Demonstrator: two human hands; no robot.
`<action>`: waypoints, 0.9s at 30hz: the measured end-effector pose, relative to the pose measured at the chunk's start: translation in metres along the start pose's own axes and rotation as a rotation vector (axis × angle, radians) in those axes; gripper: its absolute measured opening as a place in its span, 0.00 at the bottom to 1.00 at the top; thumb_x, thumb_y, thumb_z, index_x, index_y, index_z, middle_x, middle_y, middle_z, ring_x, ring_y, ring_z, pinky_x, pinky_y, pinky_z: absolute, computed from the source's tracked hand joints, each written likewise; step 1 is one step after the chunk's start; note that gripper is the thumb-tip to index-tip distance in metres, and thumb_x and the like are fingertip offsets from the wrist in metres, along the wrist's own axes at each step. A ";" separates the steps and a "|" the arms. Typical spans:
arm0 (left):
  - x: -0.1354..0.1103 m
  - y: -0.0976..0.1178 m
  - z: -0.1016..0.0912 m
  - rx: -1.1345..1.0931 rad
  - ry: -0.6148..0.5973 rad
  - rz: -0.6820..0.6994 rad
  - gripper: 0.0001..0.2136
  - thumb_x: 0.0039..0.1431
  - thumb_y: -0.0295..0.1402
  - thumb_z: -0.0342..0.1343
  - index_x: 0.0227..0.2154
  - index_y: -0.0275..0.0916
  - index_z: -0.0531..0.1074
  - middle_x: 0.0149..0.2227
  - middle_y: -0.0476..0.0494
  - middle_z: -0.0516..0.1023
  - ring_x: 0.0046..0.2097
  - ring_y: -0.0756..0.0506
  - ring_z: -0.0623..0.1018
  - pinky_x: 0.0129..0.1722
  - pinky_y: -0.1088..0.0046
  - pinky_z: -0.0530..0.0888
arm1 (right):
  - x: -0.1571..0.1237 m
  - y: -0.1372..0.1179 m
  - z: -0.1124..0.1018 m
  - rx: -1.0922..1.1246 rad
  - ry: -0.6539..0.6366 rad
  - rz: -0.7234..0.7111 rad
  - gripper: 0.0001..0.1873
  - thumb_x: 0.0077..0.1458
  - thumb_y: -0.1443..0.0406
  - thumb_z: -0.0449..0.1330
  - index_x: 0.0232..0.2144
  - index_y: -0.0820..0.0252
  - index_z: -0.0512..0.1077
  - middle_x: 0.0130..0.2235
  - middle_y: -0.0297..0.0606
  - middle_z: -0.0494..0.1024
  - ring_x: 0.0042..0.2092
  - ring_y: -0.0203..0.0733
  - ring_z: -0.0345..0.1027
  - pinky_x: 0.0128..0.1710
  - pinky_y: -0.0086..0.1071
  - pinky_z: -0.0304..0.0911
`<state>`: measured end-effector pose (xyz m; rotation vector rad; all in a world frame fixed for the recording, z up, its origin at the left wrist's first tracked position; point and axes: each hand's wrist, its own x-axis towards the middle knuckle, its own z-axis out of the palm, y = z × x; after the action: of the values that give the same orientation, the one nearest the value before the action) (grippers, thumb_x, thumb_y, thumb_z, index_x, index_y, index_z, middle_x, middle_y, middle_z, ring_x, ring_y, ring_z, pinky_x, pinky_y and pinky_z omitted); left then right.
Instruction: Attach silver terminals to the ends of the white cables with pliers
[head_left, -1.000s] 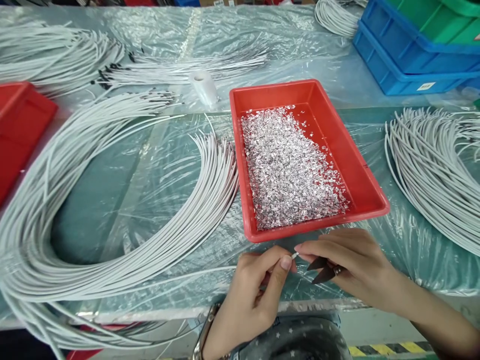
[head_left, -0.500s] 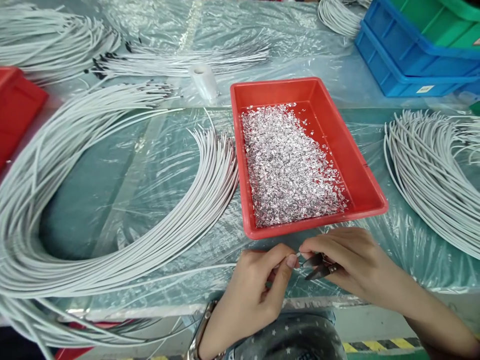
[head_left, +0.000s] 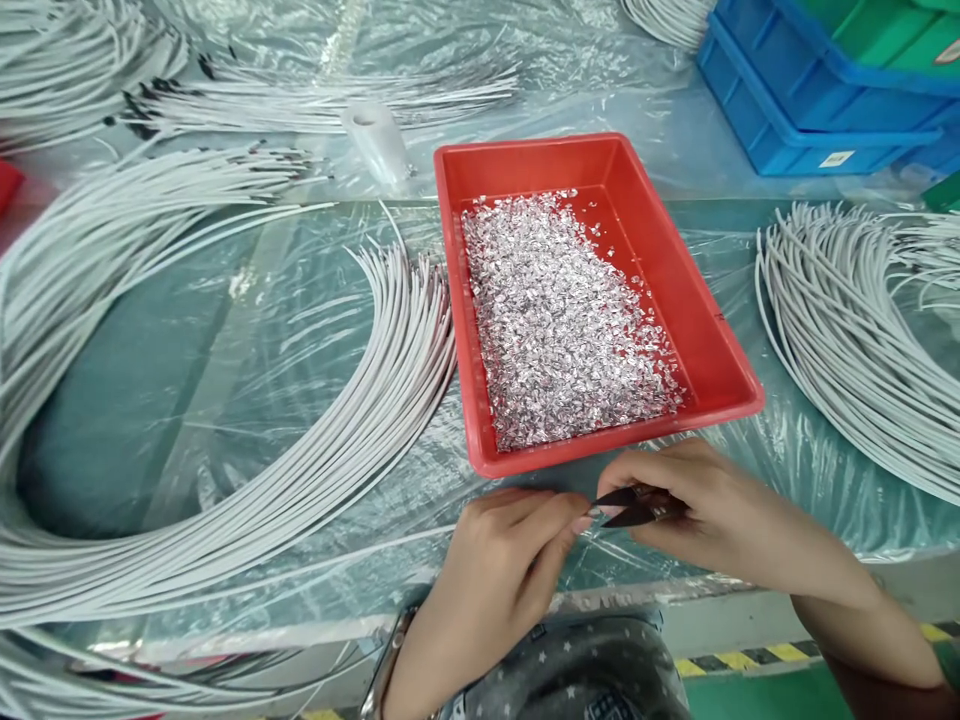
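Note:
My left hand [head_left: 517, 550] is closed, with thumb and forefinger pinching the end of a white cable [head_left: 390, 545] that trails off to the left. In my right hand [head_left: 697, 510] is a pair of dark-bladed scissors [head_left: 637, 507], blades parted and pointing left at the cable end. The tips are right beside my left fingertips; whether they touch the cable is too small to tell. Just beyond both hands stands a red tray [head_left: 720, 395] holding a heap of small silvery scraps [head_left: 562, 320].
A big loop of white cables [head_left: 300, 480] lies to the left, some hanging over the table edge. Another cable bundle [head_left: 840, 330] is at the right. Behind are a clear plastic roll [head_left: 379, 145], more cables [head_left: 322, 100] and stacked blue bins [head_left: 810, 90].
The scissors have turned and come closer to the cable end, their tips now at my left fingertips. My right fingers have shifted from the cable end. The whole view has moved slightly.

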<state>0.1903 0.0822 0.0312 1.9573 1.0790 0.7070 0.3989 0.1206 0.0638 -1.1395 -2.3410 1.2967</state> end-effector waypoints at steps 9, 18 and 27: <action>0.001 -0.005 0.002 0.079 -0.006 0.062 0.08 0.65 0.26 0.46 0.38 0.38 0.70 0.30 0.47 0.72 0.32 0.48 0.69 0.31 0.71 0.65 | 0.003 0.000 -0.002 0.205 -0.045 0.054 0.06 0.63 0.66 0.55 0.32 0.61 0.66 0.27 0.28 0.66 0.28 0.31 0.57 0.26 0.25 0.50; -0.001 -0.005 0.001 0.040 -0.011 0.081 0.07 0.64 0.23 0.48 0.40 0.39 0.69 0.34 0.46 0.74 0.34 0.47 0.69 0.35 0.70 0.65 | 0.004 -0.001 -0.003 0.270 -0.091 0.071 0.09 0.65 0.64 0.54 0.32 0.61 0.65 0.28 0.29 0.66 0.28 0.32 0.56 0.26 0.26 0.50; -0.001 -0.005 0.000 -0.027 0.026 0.139 0.08 0.62 0.21 0.50 0.40 0.37 0.70 0.33 0.47 0.74 0.34 0.49 0.67 0.33 0.72 0.65 | 0.005 -0.002 -0.003 0.327 -0.096 0.093 0.09 0.66 0.64 0.54 0.32 0.60 0.64 0.28 0.27 0.64 0.28 0.31 0.55 0.26 0.27 0.49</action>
<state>0.1873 0.0831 0.0266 2.0196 0.9501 0.8199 0.3956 0.1251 0.0663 -1.1105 -2.0539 1.7252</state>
